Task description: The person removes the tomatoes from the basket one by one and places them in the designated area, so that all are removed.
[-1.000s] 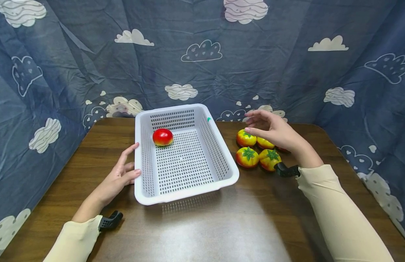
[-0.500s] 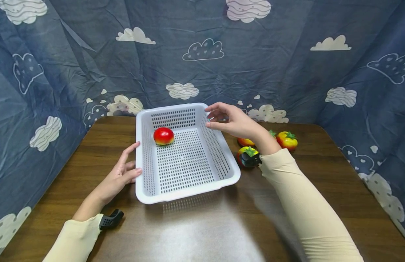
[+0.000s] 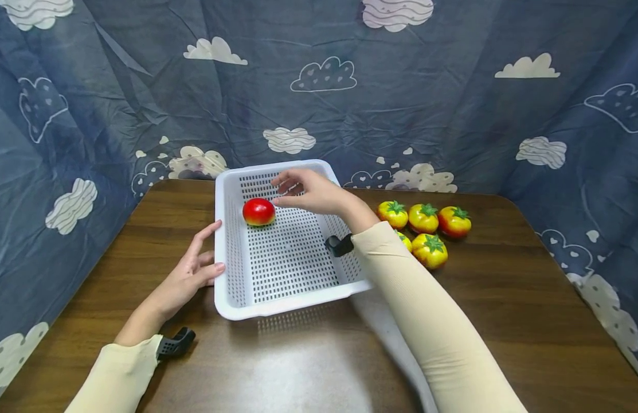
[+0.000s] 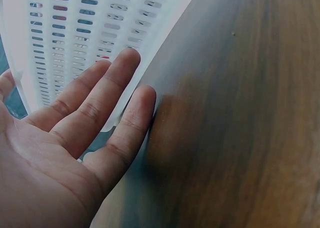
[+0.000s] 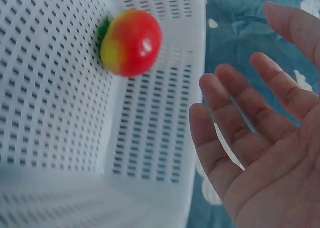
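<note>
A white perforated plastic basket (image 3: 293, 246) stands on the table, with one red-and-yellow toy tomato (image 3: 259, 212) in its far left part. In the right wrist view the tomato (image 5: 132, 44) lies on its side against the wall, its green leaf turned to the floor. My left hand (image 3: 187, 269) touches the basket's left side from outside; the left wrist view has its fingers (image 4: 95, 103) fairly straight along the wall. Over the basket, just right of the tomato, hovers my right hand (image 3: 313, 194), fingers loosely bent and holding nothing.
Several yellow-and-red toy tomatoes (image 3: 423, 218) with green leaves sit in a group right of the basket, one partly hidden by the right sleeve (image 3: 422, 304). A dark curtain (image 3: 319, 120) with clouds hangs behind the wooden table (image 3: 530, 304).
My right hand has moved left from above the tomato group, across the basket's right rim, to over its inside. The left hand, the basket and the tomatoes stay where they were.
</note>
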The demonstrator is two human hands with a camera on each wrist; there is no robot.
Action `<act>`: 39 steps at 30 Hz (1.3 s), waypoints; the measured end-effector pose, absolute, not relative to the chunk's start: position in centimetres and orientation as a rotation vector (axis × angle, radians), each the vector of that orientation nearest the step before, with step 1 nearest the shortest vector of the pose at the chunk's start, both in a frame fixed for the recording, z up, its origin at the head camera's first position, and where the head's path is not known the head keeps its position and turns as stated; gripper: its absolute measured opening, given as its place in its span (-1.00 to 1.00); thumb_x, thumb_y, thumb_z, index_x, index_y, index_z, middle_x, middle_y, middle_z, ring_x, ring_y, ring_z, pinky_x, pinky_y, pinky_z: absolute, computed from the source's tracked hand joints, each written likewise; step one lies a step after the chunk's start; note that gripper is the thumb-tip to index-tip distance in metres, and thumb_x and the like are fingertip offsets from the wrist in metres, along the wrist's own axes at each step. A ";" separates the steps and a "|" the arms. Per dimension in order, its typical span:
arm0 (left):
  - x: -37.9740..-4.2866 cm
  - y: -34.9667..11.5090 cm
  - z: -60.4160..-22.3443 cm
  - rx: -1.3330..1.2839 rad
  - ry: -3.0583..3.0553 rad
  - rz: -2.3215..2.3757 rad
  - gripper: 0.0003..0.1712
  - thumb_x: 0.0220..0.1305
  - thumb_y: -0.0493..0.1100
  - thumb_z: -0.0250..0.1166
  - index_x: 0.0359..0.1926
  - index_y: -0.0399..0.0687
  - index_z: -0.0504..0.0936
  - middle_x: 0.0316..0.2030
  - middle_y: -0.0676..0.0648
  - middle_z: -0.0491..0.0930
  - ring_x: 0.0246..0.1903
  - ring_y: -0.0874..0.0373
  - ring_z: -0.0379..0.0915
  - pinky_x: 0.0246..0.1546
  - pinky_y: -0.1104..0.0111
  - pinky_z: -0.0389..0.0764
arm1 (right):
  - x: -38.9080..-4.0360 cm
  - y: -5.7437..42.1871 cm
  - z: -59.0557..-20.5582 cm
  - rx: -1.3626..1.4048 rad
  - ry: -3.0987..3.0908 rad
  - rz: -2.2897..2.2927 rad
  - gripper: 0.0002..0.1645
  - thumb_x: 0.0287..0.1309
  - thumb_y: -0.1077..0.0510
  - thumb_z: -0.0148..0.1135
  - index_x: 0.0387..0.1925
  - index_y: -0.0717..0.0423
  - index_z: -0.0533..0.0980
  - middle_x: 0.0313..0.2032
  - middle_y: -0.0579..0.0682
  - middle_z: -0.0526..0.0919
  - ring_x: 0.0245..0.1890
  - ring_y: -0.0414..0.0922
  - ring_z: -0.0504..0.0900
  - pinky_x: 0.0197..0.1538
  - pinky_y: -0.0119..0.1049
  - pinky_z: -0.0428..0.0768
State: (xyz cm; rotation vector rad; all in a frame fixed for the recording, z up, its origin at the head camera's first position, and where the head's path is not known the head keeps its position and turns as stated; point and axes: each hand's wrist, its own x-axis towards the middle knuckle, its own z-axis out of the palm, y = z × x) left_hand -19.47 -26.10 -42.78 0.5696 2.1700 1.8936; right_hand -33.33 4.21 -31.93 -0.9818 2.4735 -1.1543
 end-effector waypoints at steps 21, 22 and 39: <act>-19.5 -26.3 -42.6 0.560 2.180 1.882 -0.07 0.63 -0.26 0.07 0.73 0.36 -0.23 0.36 -0.63 0.33 0.06 0.22 0.70 0.01 0.29 0.78 | -33.8 -1.3 -34.8 -0.955 2.472 -0.880 -0.36 0.40 -0.03 0.41 0.42 0.09 0.54 0.33 0.10 0.65 0.25 0.01 0.61 0.40 -0.15 0.58; -19.6 -26.3 -42.6 0.557 2.181 1.879 -0.07 0.63 -0.26 0.08 0.72 0.36 -0.23 0.37 -0.63 0.33 0.06 0.22 0.70 0.01 0.29 0.78 | -33.8 -1.4 -34.9 -0.955 2.481 -0.868 -0.35 0.40 -0.03 0.41 0.42 0.08 0.54 0.33 0.09 0.64 0.25 0.00 0.61 0.40 -0.15 0.58; -19.5 -26.3 -43.0 0.592 2.167 1.926 -0.07 0.60 -0.31 0.06 0.73 0.31 -0.19 0.31 -0.61 0.37 0.04 0.20 0.72 0.00 0.29 0.78 | -34.8 -2.1 -36.1 -0.941 2.584 -0.787 -0.22 0.39 0.02 0.41 0.55 0.03 0.41 0.44 0.13 0.52 0.37 0.04 0.52 0.46 -0.07 0.54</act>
